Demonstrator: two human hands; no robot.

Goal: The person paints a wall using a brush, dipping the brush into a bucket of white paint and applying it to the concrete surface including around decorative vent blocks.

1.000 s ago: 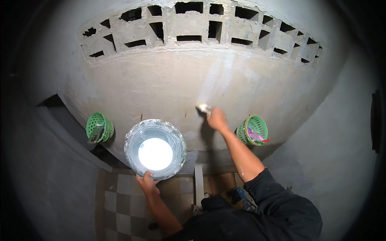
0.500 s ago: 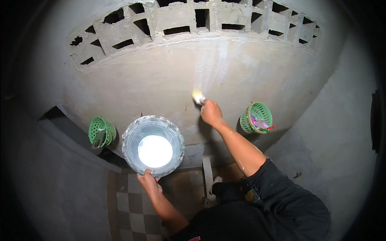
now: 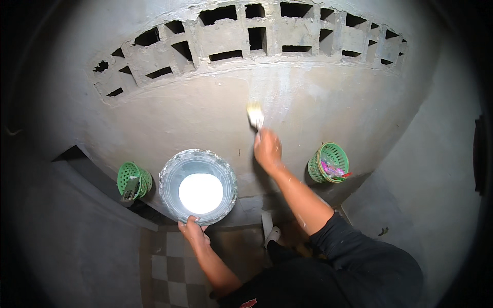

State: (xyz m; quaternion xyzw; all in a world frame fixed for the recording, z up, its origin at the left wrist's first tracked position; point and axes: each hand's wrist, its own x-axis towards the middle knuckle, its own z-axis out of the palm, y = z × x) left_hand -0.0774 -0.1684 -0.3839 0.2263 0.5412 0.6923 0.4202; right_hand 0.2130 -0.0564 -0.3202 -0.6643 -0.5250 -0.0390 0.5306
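My right hand (image 3: 268, 150) grips the handle of a paintbrush (image 3: 255, 114), its pale bristles against the wall (image 3: 205, 113). Whitish wet streaks run down the wall from under the vent blocks to around the brush. At the lower left my left hand (image 3: 195, 232) is closed on the near rim of a grey bucket (image 3: 168, 192), which is smeared with paint around its edge. White paint (image 3: 201, 193) lies inside it. The left fingers are partly hidden behind the bucket.
A row of openwork vent blocks (image 3: 223, 42) crosses the wall above. Green perforated baskets hang on either side: the left basket (image 3: 145, 180) holds a grey object, the right basket (image 3: 314, 168) small colourful items. Below are a checkered tile floor (image 3: 177, 264) and a shoe (image 3: 273, 235).
My right hand and the brush have shifted slightly, with the brush now higher relative to the hand and more upright. The left hand still holds the bucket. The whole view has tilted a little.
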